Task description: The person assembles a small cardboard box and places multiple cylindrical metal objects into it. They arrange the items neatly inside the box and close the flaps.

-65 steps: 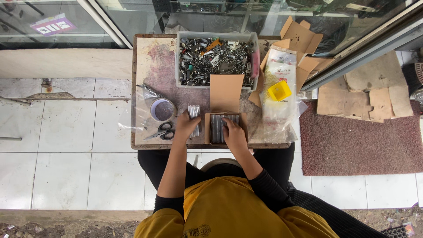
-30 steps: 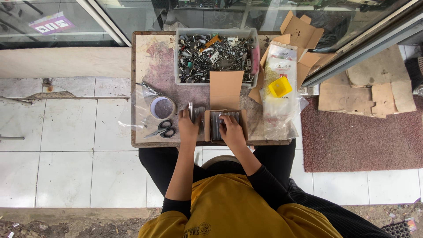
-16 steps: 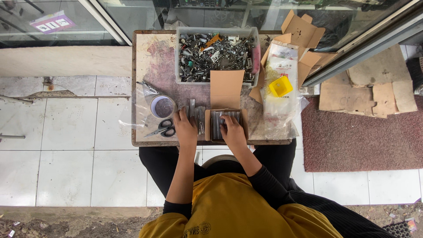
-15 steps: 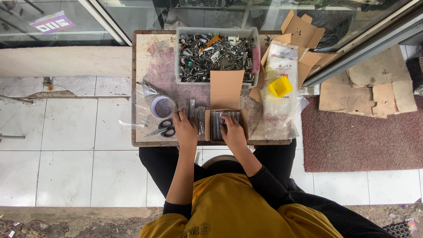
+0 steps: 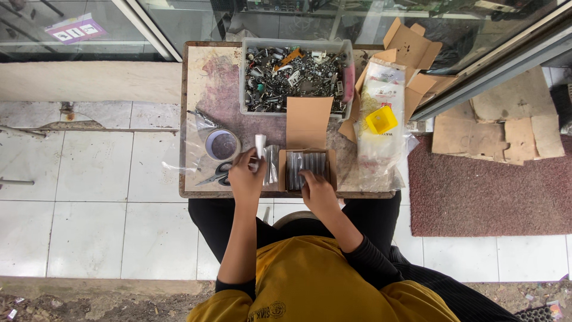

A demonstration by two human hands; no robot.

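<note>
- Left hand [image 5: 246, 176] closed around a small white packet [image 5: 260, 145], held upright just above the worktop [image 5: 199, 77]; a few more clear sleeved packets [image 5: 271, 164] lie touching it on its right.
- Right hand [image 5: 317, 189] rests fingers-down in the near end of a small open cardboard box [image 5: 307, 170], flap raised away from the person. Fingers curled narrow on the contents; whether they pinch one piece, cannot tell.
- Box sits between the two hands, nearer the right one. It looks mostly filled with rows of shiny wrapped metal pieces, so packing seems well along; the packets by the left hand are not yet in.
- Beyond both hands: a clear plastic tub [image 5: 296, 76] heaped with loose metal hardware, plenty left unsorted by the look of it.
- Just left of the left hand: scissors [image 5: 215, 176] and a tape roll [image 5: 223, 145].
- Right of the right hand: plastic bags [image 5: 381, 137] with a small yellow tray [image 5: 381, 120] on top; cardboard scraps [image 5: 410, 48] beyond.
</note>
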